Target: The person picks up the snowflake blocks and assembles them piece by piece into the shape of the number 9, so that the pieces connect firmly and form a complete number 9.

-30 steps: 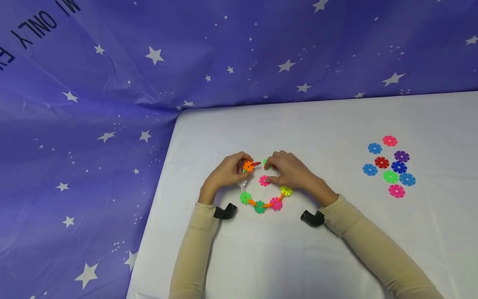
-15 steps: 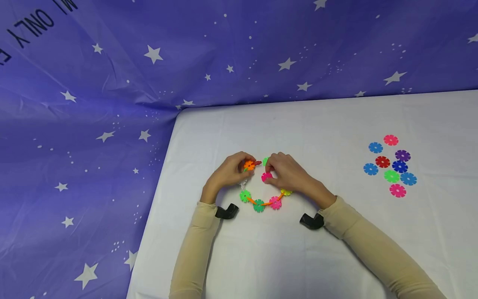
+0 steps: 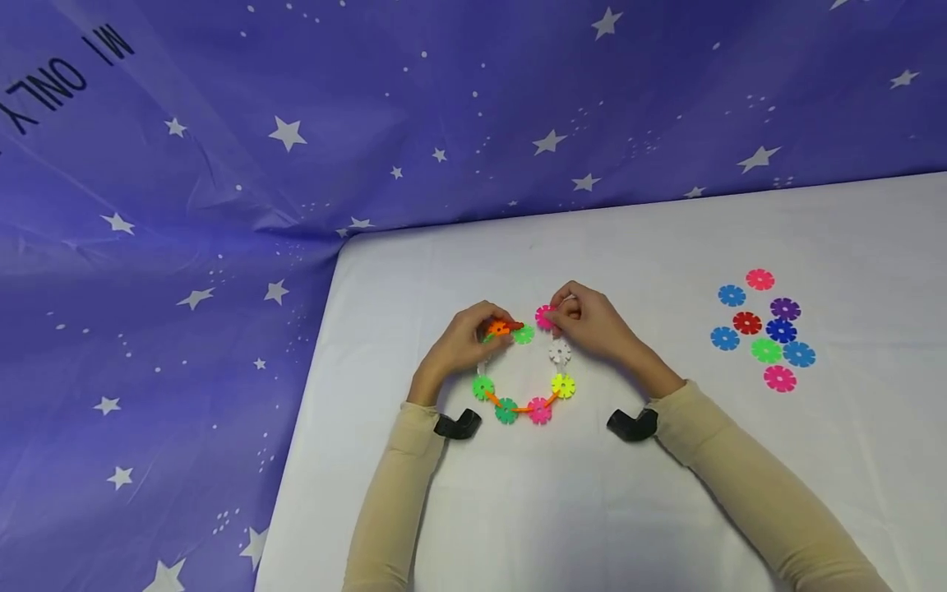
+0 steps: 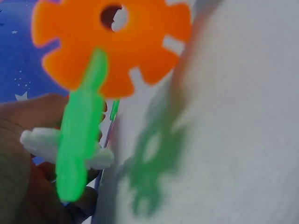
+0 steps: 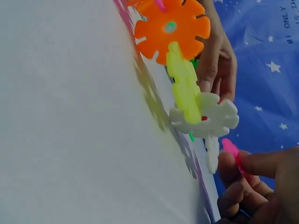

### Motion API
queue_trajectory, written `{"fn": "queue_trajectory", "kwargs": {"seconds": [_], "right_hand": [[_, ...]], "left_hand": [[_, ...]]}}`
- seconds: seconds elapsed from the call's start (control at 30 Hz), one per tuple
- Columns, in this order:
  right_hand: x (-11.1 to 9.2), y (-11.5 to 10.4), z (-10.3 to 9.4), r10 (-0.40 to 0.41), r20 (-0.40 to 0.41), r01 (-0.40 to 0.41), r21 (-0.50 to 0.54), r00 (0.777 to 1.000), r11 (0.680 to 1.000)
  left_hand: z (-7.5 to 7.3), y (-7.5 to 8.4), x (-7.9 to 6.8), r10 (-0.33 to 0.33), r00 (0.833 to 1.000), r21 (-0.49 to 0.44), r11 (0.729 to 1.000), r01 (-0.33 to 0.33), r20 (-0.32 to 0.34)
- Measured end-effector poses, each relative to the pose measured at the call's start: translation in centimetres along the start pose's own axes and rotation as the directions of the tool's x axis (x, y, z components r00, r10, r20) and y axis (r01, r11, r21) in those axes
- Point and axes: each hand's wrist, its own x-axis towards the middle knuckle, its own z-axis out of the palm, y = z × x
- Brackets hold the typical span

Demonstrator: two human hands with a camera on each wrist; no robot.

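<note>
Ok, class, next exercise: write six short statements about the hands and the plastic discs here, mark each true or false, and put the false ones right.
1. The right hand pinches a pink disc. True.
2. The left hand holds the linked chain near an orange disc. True.
3. The chain forms a closed ring. False: a gap shows between the light green disc and the white disc.
4. The loose discs include a purple disc. True.
5. Those loose discs lie beside the left hand. False: they lie off to the right, past the right hand.
6. The starry pattern is under the chain. False: the table cover is plain white; that pattern is on the backdrop.
</note>
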Motion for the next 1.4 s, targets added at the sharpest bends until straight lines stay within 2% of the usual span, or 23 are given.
{"fn": "queue_trajectory", "kwargs": {"seconds": [0.23, 0.53, 0.73, 0.93, 1.03, 1.27, 1.4], "right_hand": [[0.2, -0.3, -0.4, 0.027, 0.077, -0.037, 0.122, 0.997, 0.992], [0.1, -1.1, -0.2, 0.043, 0.113, -0.055, 0.099, 0.993, 0.994], [-0.6, -3.6, -0.9, 0.043, 0.128, -0.054, 0.085, 0.991, 0.995], [-0.9, -4.0, -0.9, 0.023, 0.147, -0.037, 0.093, 0.989, 0.995], [-1.1, -3.9, -0.6, 0.016, 0.129, -0.03, 0.111, 0.992, 0.993], [-1.3, -4.4, 0.5, 0.059, 0.064, -0.066, 0.117, 0.996, 0.991], [-1.3, -4.4, 0.8, 0.065, 0.063, -0.073, 0.136, 0.996, 0.988]], "left_hand": [[0.8, -0.5, 0.3, 0.011, 0.997, -0.141, 0.99, -0.022, -0.075], [1.6, -1.2, 0.3, -0.043, 0.993, -0.3, 0.954, 0.008, -0.11], [1.6, -1.5, 0.5, -0.038, 0.993, -0.315, 0.949, 0.002, -0.11], [1.9, -1.7, 0.6, -0.037, 0.994, -0.324, 0.946, 0.0, -0.107], [1.9, -1.3, 0.7, -0.032, 0.994, -0.342, 0.94, -0.006, -0.106], [0.8, 1.4, 0.2, 0.005, 0.992, -0.372, 0.927, -0.05, -0.122], [0.6, 1.6, 0.1, 0.01, 0.992, -0.377, 0.924, -0.058, -0.129]]}}
